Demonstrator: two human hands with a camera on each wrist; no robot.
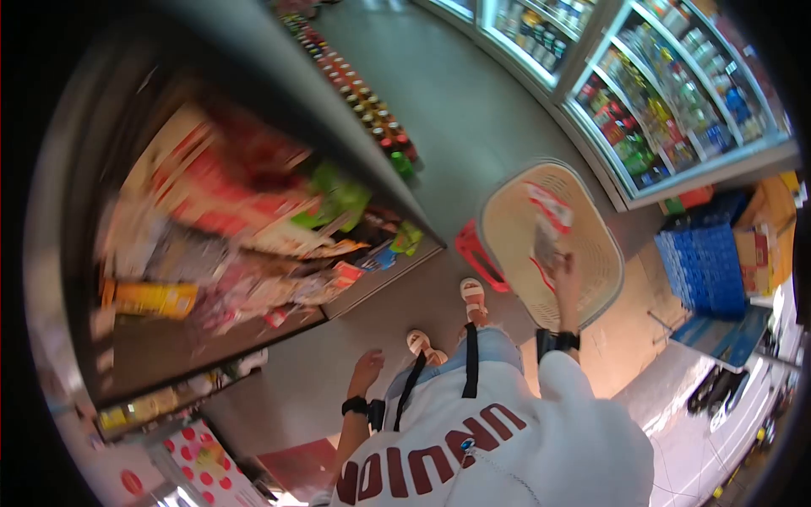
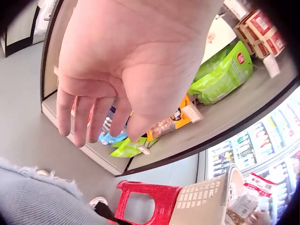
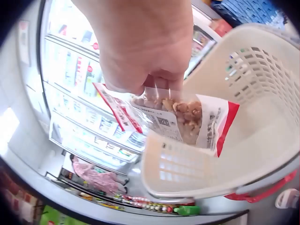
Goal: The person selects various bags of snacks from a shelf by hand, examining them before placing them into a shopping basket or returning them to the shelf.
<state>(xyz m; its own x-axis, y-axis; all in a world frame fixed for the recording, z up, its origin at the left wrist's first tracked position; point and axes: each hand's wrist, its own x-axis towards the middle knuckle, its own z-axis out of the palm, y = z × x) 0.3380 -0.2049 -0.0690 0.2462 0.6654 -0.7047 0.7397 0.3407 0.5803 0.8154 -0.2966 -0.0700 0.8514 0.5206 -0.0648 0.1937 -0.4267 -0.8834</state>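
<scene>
My right hand pinches a clear snack bag with red and white ends and brown, nut-like pieces inside. In the head view the bag overlaps the inside of a cream plastic basket with perforated walls. The right wrist view has the bag hanging level with the basket's rim, fingers at its upper edge. My left hand hangs low beside my leg, holding nothing. Its palm and loosely bent fingers show in the left wrist view, in front of a shelf with a green bag.
A red stool stands against the basket. On the left is a shelf of packaged snacks, with rows of bottles beyond. Lit drink coolers line the far right. Blue crates stand right of the basket.
</scene>
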